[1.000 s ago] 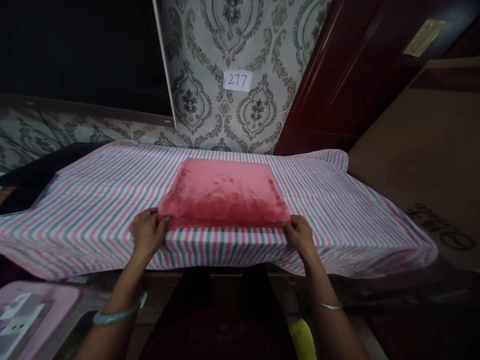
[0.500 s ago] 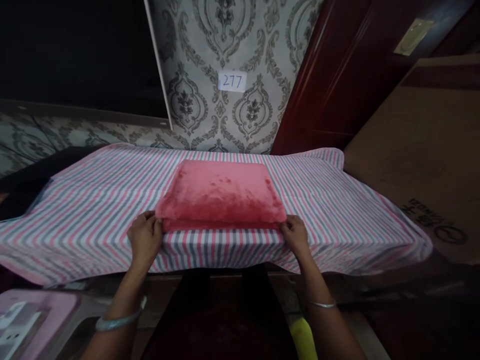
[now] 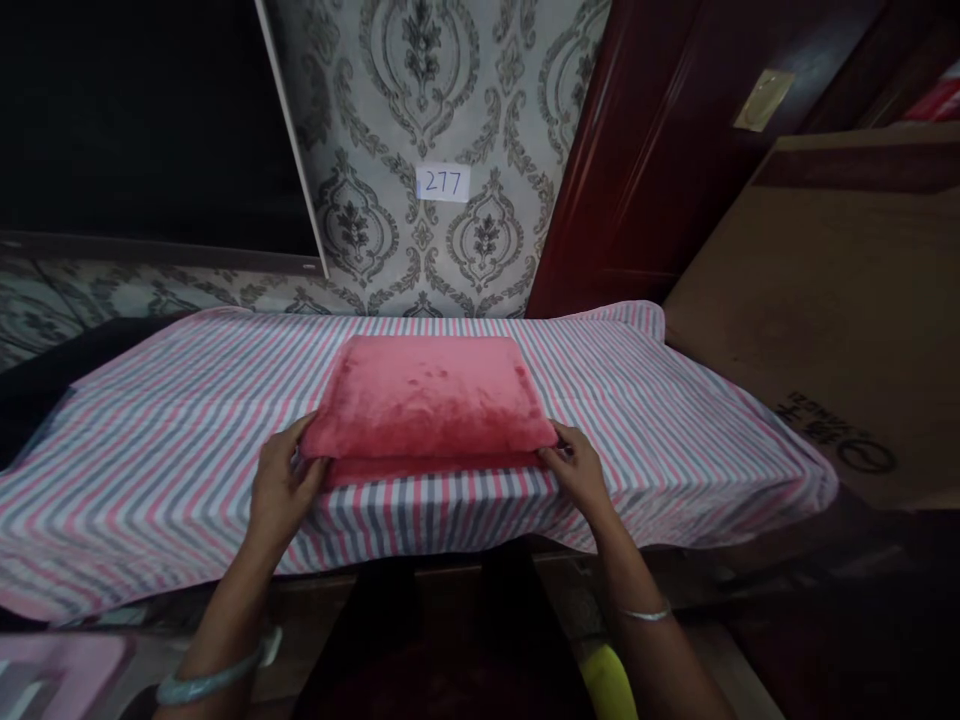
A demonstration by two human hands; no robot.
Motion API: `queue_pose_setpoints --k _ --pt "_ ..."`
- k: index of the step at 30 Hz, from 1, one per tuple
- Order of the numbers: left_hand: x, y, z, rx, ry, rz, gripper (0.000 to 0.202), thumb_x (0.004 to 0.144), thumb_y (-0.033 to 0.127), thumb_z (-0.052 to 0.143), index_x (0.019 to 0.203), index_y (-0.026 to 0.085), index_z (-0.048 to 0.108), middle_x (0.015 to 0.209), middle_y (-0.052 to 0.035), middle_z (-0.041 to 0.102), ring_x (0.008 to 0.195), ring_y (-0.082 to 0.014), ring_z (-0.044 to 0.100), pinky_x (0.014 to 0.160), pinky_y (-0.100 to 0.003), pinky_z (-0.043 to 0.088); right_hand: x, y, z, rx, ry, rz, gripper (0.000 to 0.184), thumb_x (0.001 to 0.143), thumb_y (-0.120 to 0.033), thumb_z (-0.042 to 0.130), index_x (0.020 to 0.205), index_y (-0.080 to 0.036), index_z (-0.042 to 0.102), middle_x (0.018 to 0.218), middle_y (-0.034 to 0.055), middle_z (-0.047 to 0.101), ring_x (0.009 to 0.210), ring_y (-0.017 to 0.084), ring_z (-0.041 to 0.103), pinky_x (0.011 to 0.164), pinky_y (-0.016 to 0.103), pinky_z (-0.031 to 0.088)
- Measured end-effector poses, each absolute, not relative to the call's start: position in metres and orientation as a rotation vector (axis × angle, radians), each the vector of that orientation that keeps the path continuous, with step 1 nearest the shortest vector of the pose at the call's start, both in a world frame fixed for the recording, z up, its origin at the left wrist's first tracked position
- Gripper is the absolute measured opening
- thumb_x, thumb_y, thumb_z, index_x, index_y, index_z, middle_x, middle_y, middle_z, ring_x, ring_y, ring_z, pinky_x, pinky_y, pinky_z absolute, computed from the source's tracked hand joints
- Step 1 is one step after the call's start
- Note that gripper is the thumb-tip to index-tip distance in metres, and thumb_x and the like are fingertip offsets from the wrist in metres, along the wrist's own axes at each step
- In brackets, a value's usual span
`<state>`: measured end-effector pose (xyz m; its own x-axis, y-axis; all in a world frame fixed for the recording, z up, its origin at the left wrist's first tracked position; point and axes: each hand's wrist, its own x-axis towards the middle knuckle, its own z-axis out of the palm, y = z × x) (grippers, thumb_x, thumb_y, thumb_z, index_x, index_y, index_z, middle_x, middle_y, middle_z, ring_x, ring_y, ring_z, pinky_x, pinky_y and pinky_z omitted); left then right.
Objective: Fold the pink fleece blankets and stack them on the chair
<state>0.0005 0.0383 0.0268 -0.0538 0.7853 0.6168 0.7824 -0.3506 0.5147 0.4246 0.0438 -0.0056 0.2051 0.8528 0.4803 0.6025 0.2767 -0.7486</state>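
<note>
A pink plush cloth (image 3: 431, 400), folded into a flat rectangle, lies near the front edge of a table covered with a striped cloth (image 3: 187, 430). Its near side shows an upper fold standing a little apart from a darker lower layer. My left hand (image 3: 281, 480) grips the near left corner, fingers at the upper fold and thumb by the lower layer. At the near right corner, my right hand (image 3: 577, 468) holds the plush cloth in much the same way. Some fingertips are hidden behind the fabric.
A large cardboard box (image 3: 847, 290) stands right of the table, by a dark red door (image 3: 637, 150). A television screen (image 3: 142, 120) is at upper left. Lower left is a pink plastic surface (image 3: 67, 665); something yellow-green (image 3: 609, 680) shows below.
The near edge of the upper fold has lifted slightly, and my fingers have shifted around both corners. The whole view has turned a little to the right.
</note>
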Motion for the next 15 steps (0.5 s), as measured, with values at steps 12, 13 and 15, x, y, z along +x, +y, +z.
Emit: queue_pose_setpoints --k 12,13,15 --pt "-0.005 0.048 0.013 2.286 1.764 1.317 0.04 0.079 0.022 0.045 0.111 0.02 0.067 0.084 -0.0077 0.056 0.084 -0.0271 0.056 0.081 -0.042 0.049 0.433 0.048 -0.014 -1.466 -1.421 0.257 0.024 0.07 -0.034 0.048 0.081 -0.021 0.065 0.078 0.0053 0.066 0.076 0.023 0.059 0.073 0.035 0.047" --pt "-0.005 0.048 0.012 2.269 1.734 1.323 0.04 0.079 0.023 0.045 0.112 0.02 0.067 0.087 -0.008 0.057 0.086 -0.0266 0.057 0.082 -0.041 0.049 0.435 0.048 -0.016 -1.468 -1.417 0.271 0.025 0.069 -0.035 0.049 0.082 -0.021 0.065 0.079 0.0057 0.066 0.077 0.023 0.06 0.075 0.036 0.048" --pt "-0.006 0.047 0.012 2.222 1.687 1.344 0.04 0.079 0.026 0.046 0.113 0.019 0.067 0.092 -0.0086 0.059 0.089 -0.026 0.059 0.085 -0.04 0.05 0.437 0.047 -0.018 -1.447 -1.42 0.328 0.028 0.069 -0.038 0.052 0.086 -0.02 0.066 0.082 0.0065 0.068 0.079 0.024 0.061 0.077 0.037 0.048"
